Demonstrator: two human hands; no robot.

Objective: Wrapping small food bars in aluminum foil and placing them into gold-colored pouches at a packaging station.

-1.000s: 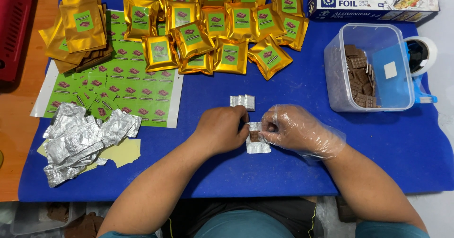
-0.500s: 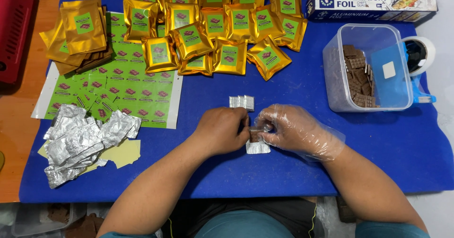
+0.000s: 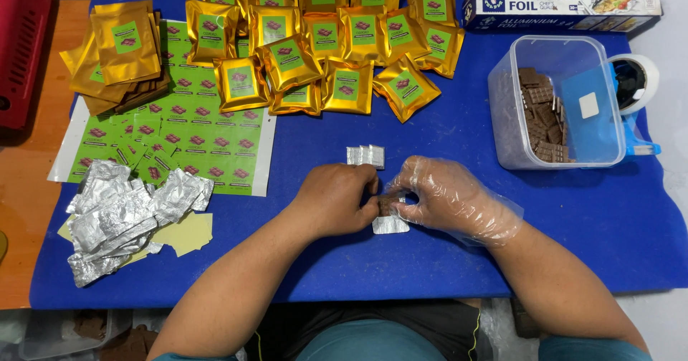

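A small brown chocolate piece [image 3: 388, 205] lies on a square of silver foil [image 3: 390, 224] on the blue mat, pinched between both hands. My left hand [image 3: 335, 200] is bare and grips the foil's left side. My right hand [image 3: 443, 197] wears a clear plastic glove and holds the piece from the right. A finished foil-wrapped piece [image 3: 365, 156] lies just beyond the hands.
Several gold pouches [image 3: 315, 42] with green labels lie at the back, over a green sticker sheet [image 3: 172, 142]. Crumpled foil [image 3: 118, 214] sits left. A clear tub of chocolate pieces [image 3: 555, 103], a tape dispenser [image 3: 634, 88] and a foil box [image 3: 566, 6] stand right.
Both hands stay on the foil and chocolate piece with only slight finger shifts. Nothing else has moved.
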